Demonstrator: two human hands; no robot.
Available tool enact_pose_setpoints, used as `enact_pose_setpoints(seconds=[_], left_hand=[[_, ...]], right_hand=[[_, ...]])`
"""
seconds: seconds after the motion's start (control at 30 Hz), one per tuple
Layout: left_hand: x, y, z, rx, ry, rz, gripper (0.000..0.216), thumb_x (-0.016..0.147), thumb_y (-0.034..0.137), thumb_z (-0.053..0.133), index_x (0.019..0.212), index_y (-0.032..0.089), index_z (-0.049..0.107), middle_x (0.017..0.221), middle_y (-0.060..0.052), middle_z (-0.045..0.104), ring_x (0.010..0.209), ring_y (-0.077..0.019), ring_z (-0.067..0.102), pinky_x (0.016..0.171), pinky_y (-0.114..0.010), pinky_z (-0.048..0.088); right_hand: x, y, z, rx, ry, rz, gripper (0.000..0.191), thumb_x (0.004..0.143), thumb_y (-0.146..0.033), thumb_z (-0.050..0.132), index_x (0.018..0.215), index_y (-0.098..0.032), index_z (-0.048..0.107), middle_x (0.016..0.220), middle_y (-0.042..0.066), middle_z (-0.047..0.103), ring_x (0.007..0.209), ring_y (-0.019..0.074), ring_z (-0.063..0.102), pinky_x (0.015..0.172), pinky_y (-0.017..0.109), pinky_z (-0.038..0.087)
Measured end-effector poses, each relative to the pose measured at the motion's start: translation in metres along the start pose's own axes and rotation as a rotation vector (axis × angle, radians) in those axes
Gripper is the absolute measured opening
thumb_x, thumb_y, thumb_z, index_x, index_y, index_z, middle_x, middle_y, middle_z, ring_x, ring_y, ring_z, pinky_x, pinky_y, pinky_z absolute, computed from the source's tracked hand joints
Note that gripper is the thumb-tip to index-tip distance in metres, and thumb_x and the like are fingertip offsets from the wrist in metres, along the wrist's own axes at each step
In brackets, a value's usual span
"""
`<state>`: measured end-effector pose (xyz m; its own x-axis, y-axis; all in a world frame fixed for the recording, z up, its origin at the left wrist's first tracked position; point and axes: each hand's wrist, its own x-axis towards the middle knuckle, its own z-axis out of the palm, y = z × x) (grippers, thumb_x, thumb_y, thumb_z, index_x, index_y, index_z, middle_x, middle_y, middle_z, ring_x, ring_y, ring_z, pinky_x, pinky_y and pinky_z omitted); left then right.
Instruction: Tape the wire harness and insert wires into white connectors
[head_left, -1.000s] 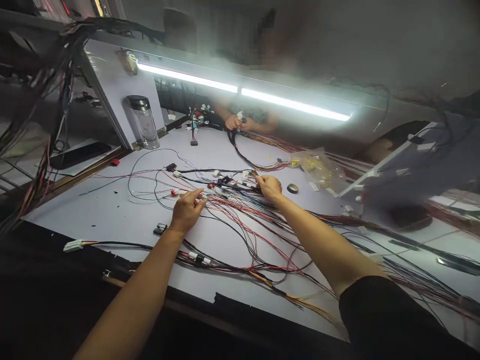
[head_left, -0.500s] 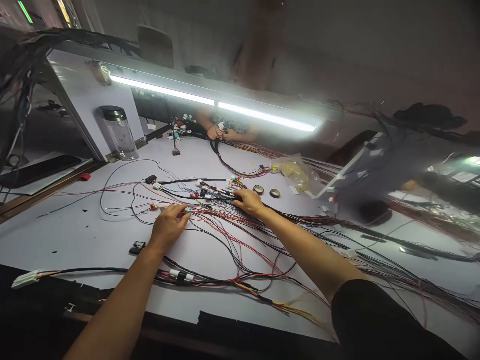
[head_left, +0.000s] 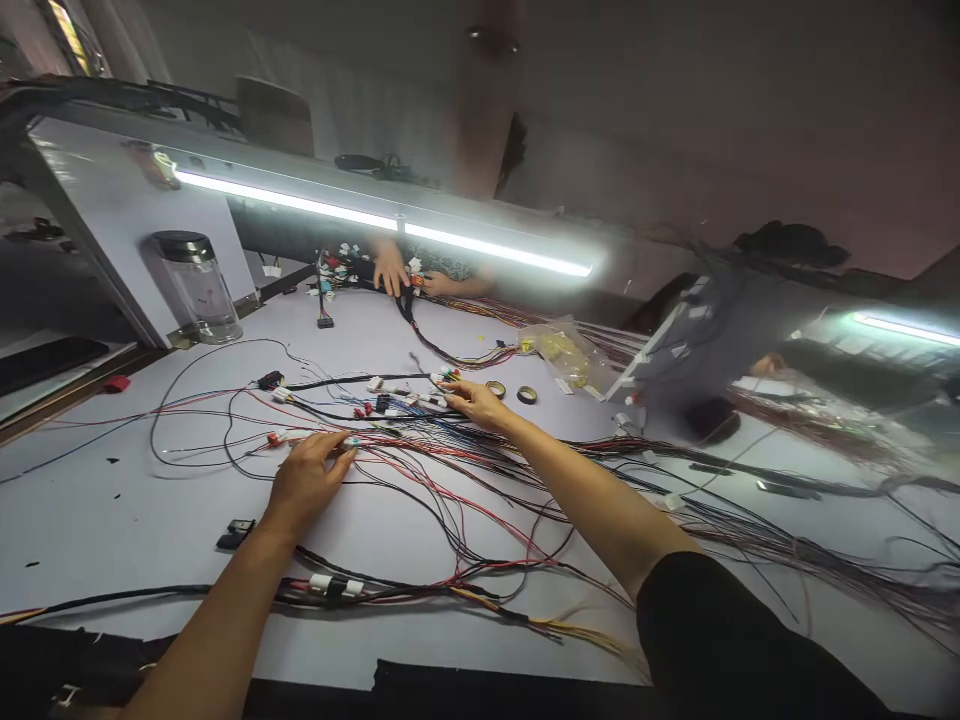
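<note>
A tangle of red, black and coloured wires with small plug connectors lies spread over the white worktable. My left hand rests on the wires with its fingers pressed together on a thin wire near a red connector. Further back, my right hand reaches into the cluster of connectors, fingertips closed on a wire or small connector that I cannot make out.
Two tape rolls sit just right of my right hand. A clear jar stands at the back left and a plastic bag at the back. Another person's hands work on wires under the light bar. A black connector lies near my left wrist.
The view has swung, so everything sits further left and lower. My hands stay on the same wire cluster. The other person's hand has reached forward over their wires.
</note>
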<state>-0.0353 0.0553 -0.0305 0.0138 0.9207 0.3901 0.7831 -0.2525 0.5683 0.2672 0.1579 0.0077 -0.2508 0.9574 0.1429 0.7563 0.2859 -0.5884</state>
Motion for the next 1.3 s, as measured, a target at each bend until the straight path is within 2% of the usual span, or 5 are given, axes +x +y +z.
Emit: enact_pose_setpoints(seconds=[0.13,0.27,0.57,0.83,1.3], left_hand=[[0.001,-0.004,0.001,0.029,-0.002,0.01,0.037,0.081,0.045,0.053,0.104,0.019,0.069,0.106,-0.01,0.07,0.105,-0.0288,0.062,0.094,-0.041,0.046],[0.003,-0.007,0.003,0.041,0.001,0.018,0.037,0.08,0.048,0.054,0.104,0.023,0.068,0.106,-0.008,0.071,0.102,-0.0294,0.063,0.092,-0.042,0.047],[0.001,0.001,-0.001,0.037,0.002,0.006,0.036,0.08,0.045,0.054,0.102,0.021,0.068,0.105,-0.01,0.071,0.103,-0.0279,0.062,0.094,-0.041,0.046],[-0.002,0.004,-0.003,0.024,-0.017,-0.002,0.033,0.083,0.04,0.053,0.104,0.02,0.068,0.103,-0.009,0.07,0.099,-0.0258,0.061,0.092,-0.04,0.046],[-0.002,-0.001,0.0,0.002,-0.01,0.0,0.035,0.082,0.042,0.053,0.104,0.02,0.068,0.104,-0.01,0.07,0.102,-0.0275,0.06,0.093,-0.041,0.044]], right_hand=[[0.0,0.015,-0.035,0.004,0.001,0.016,0.04,0.098,-0.03,0.031,0.116,-0.013,0.062,0.103,0.008,0.071,0.089,0.013,0.065,0.082,0.025,0.049],[-0.015,0.025,-0.057,-0.07,-0.062,0.018,0.033,0.089,-0.019,0.048,0.118,-0.014,0.063,0.109,0.007,0.071,0.094,0.0142,0.065,0.087,0.026,0.049],[-0.017,-0.015,-0.008,-0.321,-0.227,-0.108,0.055,0.074,-0.011,0.06,0.127,-0.024,0.058,0.129,0.007,0.06,0.119,0.0257,0.054,0.101,0.039,0.041],[0.002,-0.016,0.012,-0.402,-0.192,-0.021,0.024,0.087,-0.029,0.055,0.106,-0.019,0.065,0.117,0.012,0.062,0.109,0.027,0.058,0.09,0.036,0.044],[0.017,0.0,0.006,-0.074,-0.053,0.091,0.013,0.091,-0.028,0.049,0.092,-0.019,0.058,0.077,0.002,0.067,0.072,0.0165,0.062,0.066,0.024,0.041]])
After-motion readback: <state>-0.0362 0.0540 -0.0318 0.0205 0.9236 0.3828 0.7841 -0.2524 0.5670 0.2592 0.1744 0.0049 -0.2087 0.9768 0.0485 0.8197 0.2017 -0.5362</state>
